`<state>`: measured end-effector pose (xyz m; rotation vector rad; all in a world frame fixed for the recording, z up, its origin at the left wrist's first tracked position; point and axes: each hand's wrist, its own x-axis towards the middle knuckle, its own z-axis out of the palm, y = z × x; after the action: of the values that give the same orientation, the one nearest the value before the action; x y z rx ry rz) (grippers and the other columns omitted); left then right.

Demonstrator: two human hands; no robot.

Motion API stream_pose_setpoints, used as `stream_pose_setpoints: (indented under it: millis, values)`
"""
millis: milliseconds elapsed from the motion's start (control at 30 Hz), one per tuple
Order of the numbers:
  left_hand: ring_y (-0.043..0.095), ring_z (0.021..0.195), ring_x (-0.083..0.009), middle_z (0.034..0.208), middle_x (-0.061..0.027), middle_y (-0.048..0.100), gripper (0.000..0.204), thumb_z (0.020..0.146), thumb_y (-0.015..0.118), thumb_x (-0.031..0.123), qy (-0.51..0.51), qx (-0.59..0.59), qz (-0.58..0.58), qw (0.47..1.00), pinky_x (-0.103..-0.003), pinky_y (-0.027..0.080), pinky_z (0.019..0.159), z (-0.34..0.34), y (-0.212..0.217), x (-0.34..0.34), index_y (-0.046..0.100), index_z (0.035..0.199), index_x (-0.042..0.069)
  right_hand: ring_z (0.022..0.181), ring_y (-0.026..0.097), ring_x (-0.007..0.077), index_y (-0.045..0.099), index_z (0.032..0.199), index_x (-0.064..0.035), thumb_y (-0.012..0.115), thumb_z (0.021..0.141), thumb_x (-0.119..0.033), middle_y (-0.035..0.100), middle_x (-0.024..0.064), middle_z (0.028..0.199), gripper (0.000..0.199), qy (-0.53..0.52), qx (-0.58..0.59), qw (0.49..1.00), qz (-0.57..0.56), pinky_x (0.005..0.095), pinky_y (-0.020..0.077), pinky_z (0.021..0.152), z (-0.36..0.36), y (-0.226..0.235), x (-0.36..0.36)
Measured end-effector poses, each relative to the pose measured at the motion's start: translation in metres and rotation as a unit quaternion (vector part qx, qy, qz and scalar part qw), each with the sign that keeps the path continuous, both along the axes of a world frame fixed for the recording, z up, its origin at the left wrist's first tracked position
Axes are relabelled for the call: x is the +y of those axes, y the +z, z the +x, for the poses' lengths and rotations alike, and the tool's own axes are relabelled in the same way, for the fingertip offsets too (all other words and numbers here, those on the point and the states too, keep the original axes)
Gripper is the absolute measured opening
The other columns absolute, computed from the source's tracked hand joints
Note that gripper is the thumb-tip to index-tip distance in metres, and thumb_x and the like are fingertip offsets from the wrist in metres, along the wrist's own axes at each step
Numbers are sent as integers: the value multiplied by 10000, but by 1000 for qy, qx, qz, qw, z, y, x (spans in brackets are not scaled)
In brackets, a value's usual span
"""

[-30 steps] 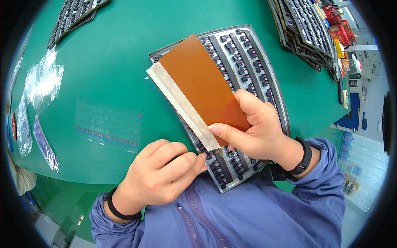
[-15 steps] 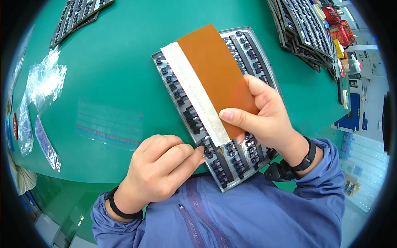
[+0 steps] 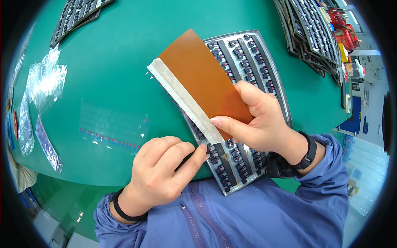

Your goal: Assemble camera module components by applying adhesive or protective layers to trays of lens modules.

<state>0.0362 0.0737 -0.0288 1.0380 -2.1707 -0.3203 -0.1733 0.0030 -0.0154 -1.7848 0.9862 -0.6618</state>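
with our right hand (image 3: 261, 120) we grasp an orange-brown rectangular sheet (image 3: 200, 76) edged with a whitish strip (image 3: 186, 101), over a silver metal tray (image 3: 252, 64) of black parts; our left hand (image 3: 165, 169) curls beside the strip's lower end, and we cannot tell whether it grips anything.

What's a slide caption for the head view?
Right hand holds a pale-edged brown sheet over a tray of black parts, left hand near the sheet's lower corner.
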Motion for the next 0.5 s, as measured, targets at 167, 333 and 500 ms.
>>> stream_pose_setpoints:
  millis: [167,333,500]
  values:
    - [562,745,-180,815,-25,563,230,656,750,104,21,-12,-18,1000,-296,451,563,1,-3,-2,721,879,55,647,608,78,576,982,20,767,801,-95,621,46,785,287,2,37,996,-77,230,474,546,2,0,0]
    - [546,731,-179,821,-22,565,232,640,764,98,28,-21,-20,999,-285,446,545,-1,-3,-3,720,858,35,671,627,80,568,974,27,764,800,-78,640,57,798,282,8,57,994,-94,226,482,558,2,2,-1]
    - [542,736,-179,828,-23,565,247,635,763,99,23,-9,-25,999,-283,444,542,-1,-4,-6,722,867,22,606,647,241,538,929,-19,741,794,-111,610,118,726,261,-43,-5,999,-20,303,482,519,4,-6,1]
